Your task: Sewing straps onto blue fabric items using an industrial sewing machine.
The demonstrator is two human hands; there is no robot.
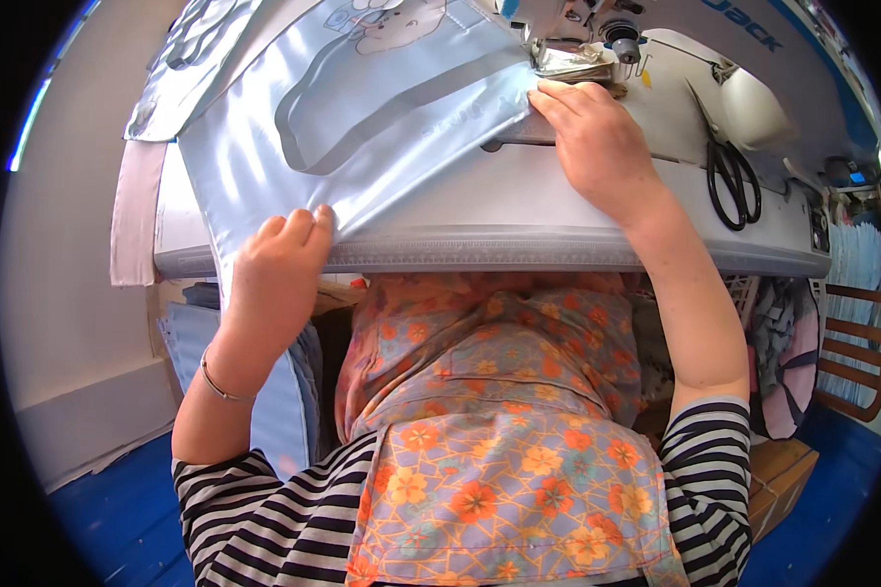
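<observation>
A shiny light blue satin cloth [240, 161] with a printed cartoon animal lies over the sewing machine table. My left hand [274, 269] is closed on its near edge, by the table's front rim. The fingers of my right hand [602, 147] are pressed together on the cloth's right end, just in front of the sewing machine's presser foot [578, 64]. A grey-blue strip [308, 147] lies in a long loop on the cloth, its far end running toward the presser foot. The needle point is too small to make out.
Black-handled scissors [729, 176] lie on the table [597, 225] to the right of my right hand. The machine head [744, 49] overhangs the far right. More blue printed cloth [181, 78] and a pink strip [135, 215] hang at the left. A wooden chair [857, 342] stands at right.
</observation>
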